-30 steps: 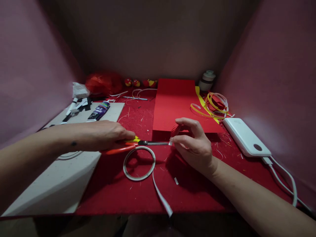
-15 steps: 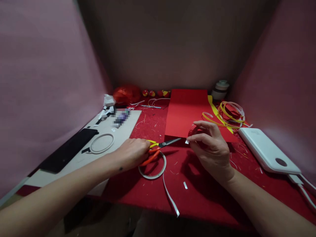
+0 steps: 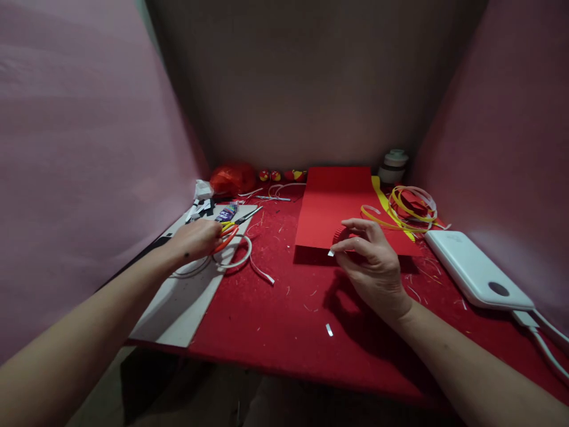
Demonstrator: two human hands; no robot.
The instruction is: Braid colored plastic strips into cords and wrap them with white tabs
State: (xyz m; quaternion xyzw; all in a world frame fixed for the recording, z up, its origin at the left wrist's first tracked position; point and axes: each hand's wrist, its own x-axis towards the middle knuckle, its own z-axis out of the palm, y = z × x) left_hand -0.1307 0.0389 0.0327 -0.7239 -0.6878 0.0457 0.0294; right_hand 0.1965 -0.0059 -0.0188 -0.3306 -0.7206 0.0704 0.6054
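Note:
My left hand (image 3: 198,240) is closed round the orange and yellow handles of the scissors (image 3: 229,234), above the grey board (image 3: 178,314) at the left. The dark blades point to the back right. A white tape ring (image 3: 242,261) with a loose tail is just below the scissors. My right hand (image 3: 373,261) pinches a small red ridged strip (image 3: 338,233) with a white tab at its lower end, in front of the large red sheet (image 3: 335,207). A small white piece (image 3: 329,330) lies on the red cloth.
At the right lies a white power bank (image 3: 480,270) with cables. Yellow and white strip coils (image 3: 413,207) and a lidded jar (image 3: 393,166) stand behind it. A red plastic bag (image 3: 233,178) and small red-yellow figures (image 3: 275,176) are at the back.
My left hand has moved left and back with the scissors, and the white tape ring has shifted the same way. My right hand has barely moved and keeps its pinch on the red strip.

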